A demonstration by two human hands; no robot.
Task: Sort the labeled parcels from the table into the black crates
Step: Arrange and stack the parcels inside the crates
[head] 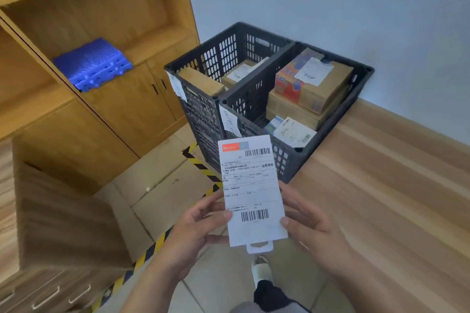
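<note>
White, flat labeled parcel (253,192) stands upright between both hands, near the two black plastic crates (269,99); left hand (195,234) and right hand (310,226) fingers pinch its lower side edges.

The white parcel (253,192) held between both hands carries a shipping label w/ a red logo block at top left (white lettering starts with "R", rest blurred), two barcodes, the printed characters "业务类型" at right and a number row approx. "17800118000", partly smeared. Handwritten paper tags hang on the front of the left crate (203,109) and the right crate (292,160); the writing is illegible. A white slip on the top box (328,86) in the right crate is also too blurred to read.
</note>
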